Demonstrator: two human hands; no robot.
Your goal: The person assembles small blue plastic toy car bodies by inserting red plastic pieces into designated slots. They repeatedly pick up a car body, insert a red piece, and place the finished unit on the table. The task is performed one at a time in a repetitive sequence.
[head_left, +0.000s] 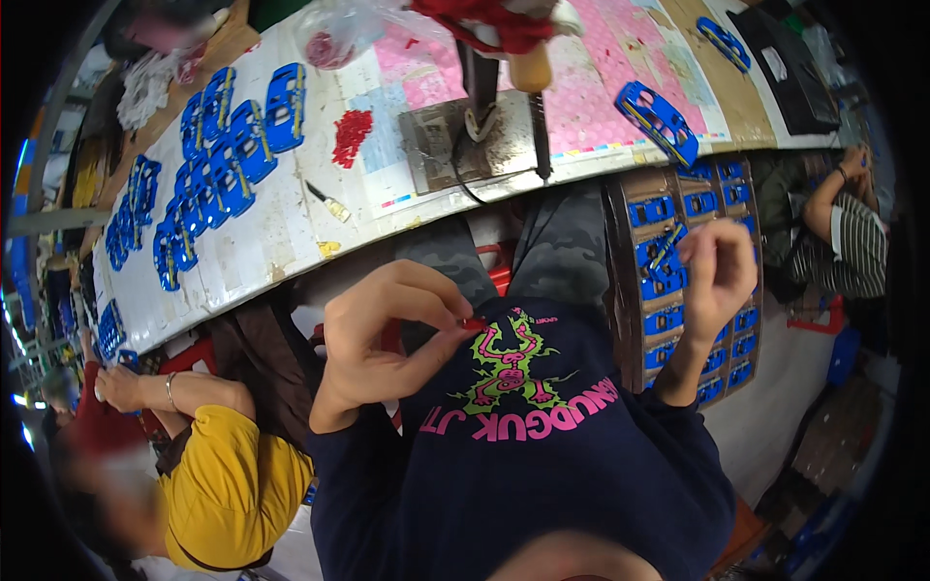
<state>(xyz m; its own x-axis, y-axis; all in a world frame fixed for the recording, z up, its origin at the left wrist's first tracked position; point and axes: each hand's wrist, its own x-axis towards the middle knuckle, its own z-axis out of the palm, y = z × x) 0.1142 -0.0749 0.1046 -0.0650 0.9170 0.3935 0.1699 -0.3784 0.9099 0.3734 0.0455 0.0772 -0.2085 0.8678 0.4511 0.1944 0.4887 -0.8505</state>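
Over my lap, my left hand is closed in a pinch, with a small red part between thumb and forefinger. My right hand is raised to the right with its fingers curled. By its fingertips shows a small blue and yellow piece, above a box of blue toy car bodies in rows; I cannot tell whether the fingers grip it. On the table in front lies a pile of similar small red parts. One blue toy car body rests at the table's near edge, on the right.
A hand press on a metal plate stands mid-table. Several blue car bodies sit in groups at the left. A small knife lies near the edge. A person in a yellow shirt sits left; another in stripes is right.
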